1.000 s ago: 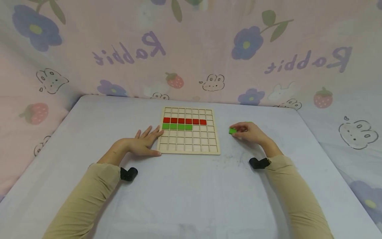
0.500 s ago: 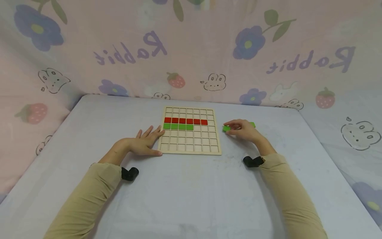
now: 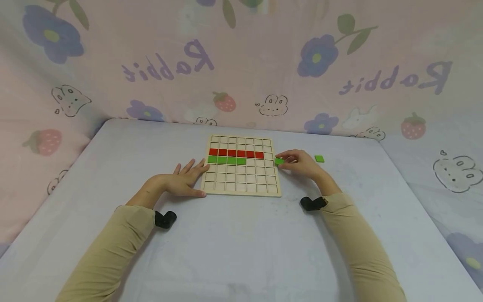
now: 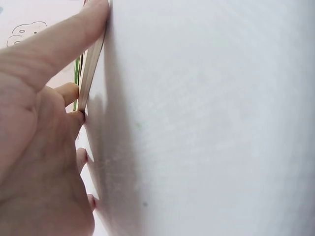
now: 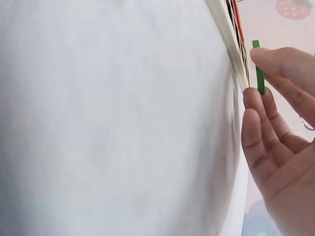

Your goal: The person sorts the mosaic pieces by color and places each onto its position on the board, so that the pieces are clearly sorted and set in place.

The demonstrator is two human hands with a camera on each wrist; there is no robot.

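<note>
A square wooden grid board (image 3: 241, 188) lies on the table. One of its rows carries several red tiles (image 3: 232, 153), and the row just below carries several green tiles (image 3: 227, 160). My left hand (image 3: 183, 181) rests at the board's left side with fingers spread, fingertips and thumb at its edge; the left wrist view shows the thumb (image 4: 64, 42) along the board's side. Between thumb and fingers my right hand (image 3: 302, 162) pinches a green tile (image 3: 279, 161) at the board's right edge. In the right wrist view this pinched tile (image 5: 259, 69) appears edge-on.
Another green tile (image 3: 319, 159) lies on the white table (image 3: 234, 243), right of my right hand. A patterned cloth (image 3: 241, 63) with flowers and rabbits hangs behind the table. Small black devices sit at both sleeve cuffs, such as the left one (image 3: 165, 219).
My right hand has moved left with the green tile, from the bare table to the board's right edge. The loose green tile behind it has come into view. My left hand stays put.
</note>
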